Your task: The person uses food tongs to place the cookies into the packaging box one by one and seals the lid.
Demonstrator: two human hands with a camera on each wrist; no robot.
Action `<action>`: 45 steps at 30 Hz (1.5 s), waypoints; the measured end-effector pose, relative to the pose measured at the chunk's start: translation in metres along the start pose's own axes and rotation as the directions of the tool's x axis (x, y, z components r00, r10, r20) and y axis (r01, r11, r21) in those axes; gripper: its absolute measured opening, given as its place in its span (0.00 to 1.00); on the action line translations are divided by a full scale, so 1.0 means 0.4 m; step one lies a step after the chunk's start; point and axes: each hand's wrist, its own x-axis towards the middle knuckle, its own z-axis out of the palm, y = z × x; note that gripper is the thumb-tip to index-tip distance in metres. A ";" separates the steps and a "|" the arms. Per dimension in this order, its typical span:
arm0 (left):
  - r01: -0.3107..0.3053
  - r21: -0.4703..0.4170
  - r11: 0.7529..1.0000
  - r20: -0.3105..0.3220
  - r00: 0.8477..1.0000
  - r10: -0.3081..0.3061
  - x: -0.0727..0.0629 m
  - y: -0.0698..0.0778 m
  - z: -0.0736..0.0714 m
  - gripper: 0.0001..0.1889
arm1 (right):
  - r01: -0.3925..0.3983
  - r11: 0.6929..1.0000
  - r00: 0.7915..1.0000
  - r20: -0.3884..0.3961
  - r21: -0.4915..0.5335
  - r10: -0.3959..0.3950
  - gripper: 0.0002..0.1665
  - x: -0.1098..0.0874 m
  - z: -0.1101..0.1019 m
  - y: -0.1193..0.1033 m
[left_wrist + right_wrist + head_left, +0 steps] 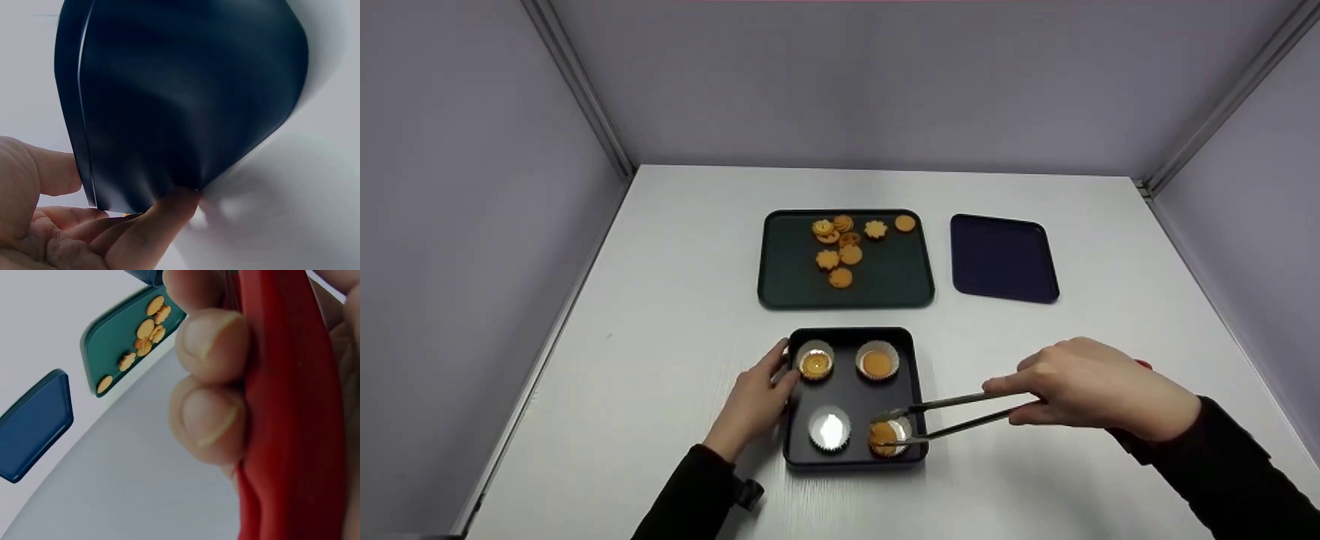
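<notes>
My right hand [1080, 386] grips metal tongs [960, 401]; their red handle [292, 410] fills much of the right wrist view. The tongs' tips reach into the near right paper cup [906, 429], on either side of a cookie [882, 437] that tilts in it; whether they squeeze it I cannot tell. All the cups stand in a square dark baking pan [855, 394]. My left hand [757, 401] holds that pan by its left side, thumb and fingers at the wall [169, 112]. The far cups hold a round cookie [877, 364] and a shiny-centred cookie [816, 364]. The near left cup [829, 430] shows only its bright bottom.
Behind the pan, a dark green tray [787, 270] carries several loose cookies [840, 259], some round, some flower-shaped, some overlapping. To its right lies a dark blue tray [1005, 259] with nothing on it. Grey panels [870, 90] enclose the white table [675, 262] behind and at the sides.
</notes>
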 end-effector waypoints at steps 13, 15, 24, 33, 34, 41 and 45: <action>-0.006 0.004 1.000 -0.003 1.000 0.006 0.001 -0.001 0.002 0.31 | 0.002 0.996 1.000 0.012 -0.087 0.000 0.19 0.015 0.013 -0.009; -0.001 0.002 1.000 0.003 1.000 0.001 0.001 -0.001 0.003 0.32 | 0.012 0.991 1.000 0.003 -0.136 -0.012 0.18 0.021 0.009 -0.015; 0.000 0.001 1.000 -0.003 1.000 0.000 0.003 -0.002 0.003 0.31 | 0.035 0.947 0.998 -0.039 -0.318 -0.050 0.20 0.047 -0.010 -0.064; -0.013 0.002 1.000 -0.016 1.000 0.013 0.004 -0.001 0.004 0.31 | -0.025 0.922 0.996 -0.087 -0.386 -0.010 0.18 0.051 -0.010 -0.077; -0.018 0.003 1.000 -0.017 1.000 0.018 0.004 -0.001 0.004 0.31 | -0.027 0.921 0.996 -0.093 -0.388 -0.010 0.18 0.049 -0.009 -0.074; -0.018 0.001 1.000 -0.011 1.000 0.018 0.002 -0.001 0.004 0.31 | 0.000 0.939 0.993 -0.112 -0.343 -0.041 0.22 0.037 -0.011 -0.070; -0.007 -0.002 1.000 -0.003 1.000 0.007 0.002 -0.001 0.002 0.31 | 0.008 0.942 0.996 -0.084 -0.336 -0.038 0.20 0.039 -0.008 -0.073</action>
